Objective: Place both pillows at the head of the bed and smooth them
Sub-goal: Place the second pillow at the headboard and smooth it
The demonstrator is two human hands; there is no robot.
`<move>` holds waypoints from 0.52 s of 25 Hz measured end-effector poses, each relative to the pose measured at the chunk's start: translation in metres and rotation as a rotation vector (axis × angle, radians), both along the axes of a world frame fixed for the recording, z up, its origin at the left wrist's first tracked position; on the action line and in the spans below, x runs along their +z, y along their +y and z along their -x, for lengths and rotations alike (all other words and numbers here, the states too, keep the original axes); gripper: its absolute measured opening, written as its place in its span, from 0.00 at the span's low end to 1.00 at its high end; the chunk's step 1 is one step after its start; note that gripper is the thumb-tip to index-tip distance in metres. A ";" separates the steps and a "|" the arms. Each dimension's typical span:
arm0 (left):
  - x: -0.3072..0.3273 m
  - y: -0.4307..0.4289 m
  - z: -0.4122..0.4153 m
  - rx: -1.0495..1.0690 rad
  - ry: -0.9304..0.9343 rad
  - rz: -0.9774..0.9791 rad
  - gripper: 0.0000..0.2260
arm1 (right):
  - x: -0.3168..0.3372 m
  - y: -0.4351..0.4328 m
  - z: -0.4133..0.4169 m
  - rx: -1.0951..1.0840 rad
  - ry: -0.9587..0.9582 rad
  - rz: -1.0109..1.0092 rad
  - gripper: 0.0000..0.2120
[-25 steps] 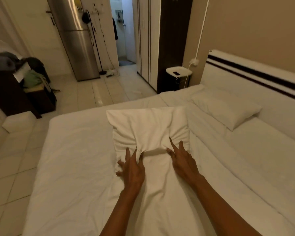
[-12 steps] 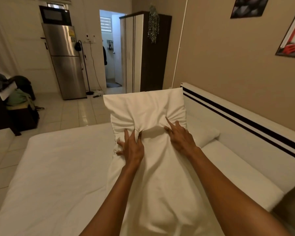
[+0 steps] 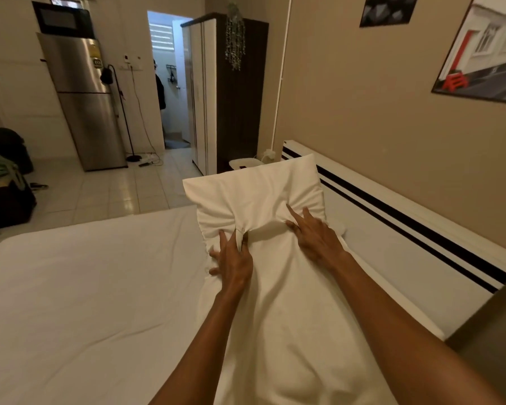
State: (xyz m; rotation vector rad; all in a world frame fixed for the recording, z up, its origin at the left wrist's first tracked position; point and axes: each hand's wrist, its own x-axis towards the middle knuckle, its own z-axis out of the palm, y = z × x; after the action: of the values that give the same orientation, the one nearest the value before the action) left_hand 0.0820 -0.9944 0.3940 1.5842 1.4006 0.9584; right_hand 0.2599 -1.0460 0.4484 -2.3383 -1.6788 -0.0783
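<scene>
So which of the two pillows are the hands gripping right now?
The near pillow, lifted and bunched between the left hand and right hand. The other pillow is almost hidden behind it, only a corner showing by the headboard, untouched.

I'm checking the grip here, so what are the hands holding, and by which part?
Both hands hold the white pillow lifted over the bed: the left hand and right hand pinch bunched fabric across its middle, side by side.

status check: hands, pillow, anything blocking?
Left hand and right hand both clamped on the pillow, lifted near the headboard. Second pillow mostly hidden behind it. Nothing in the way.
</scene>
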 end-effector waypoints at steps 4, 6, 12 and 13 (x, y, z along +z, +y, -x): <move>-0.013 -0.007 -0.067 -0.051 0.012 -0.002 0.17 | -0.018 -0.016 -0.067 -0.037 0.037 0.012 0.24; -0.022 -0.011 -0.100 -0.073 0.032 0.029 0.18 | -0.028 -0.021 -0.102 -0.049 0.066 0.029 0.24; -0.058 -0.013 -0.206 -0.129 0.044 0.127 0.20 | -0.061 -0.020 -0.210 -0.088 0.140 0.109 0.23; -0.065 -0.016 -0.227 -0.136 0.055 0.141 0.20 | -0.067 -0.021 -0.230 -0.090 0.157 0.138 0.23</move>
State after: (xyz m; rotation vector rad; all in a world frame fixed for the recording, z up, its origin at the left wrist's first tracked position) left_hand 0.3087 -1.0100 0.3286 1.5877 1.3483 0.7249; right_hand 0.4901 -1.0673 0.3813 -2.4482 -1.5493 0.2048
